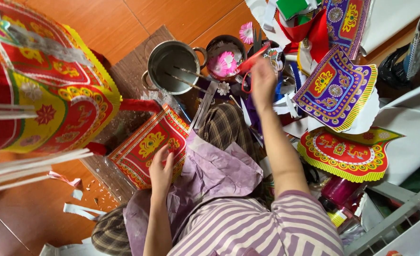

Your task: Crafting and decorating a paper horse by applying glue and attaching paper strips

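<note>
My left hand (161, 169) rests on a stack of red and yellow patterned paper pieces (146, 144) lying beside my knee, fingers bent over its near edge. My right hand (262, 78) is stretched forward and holds red-handled scissors (253, 60) above the clutter of paper. A crumpled sheet of pale purple paper (210, 178) lies across my lap, over checked trousers.
A steel pot (172, 66) with sticks in it and a dark bowl (225, 53) with pink paper flowers stand ahead. A purple decorated sheet (335, 87) and a red one (347, 154) lie right. A large red and yellow paper structure (39, 85) fills the left. Paper scraps litter the floor.
</note>
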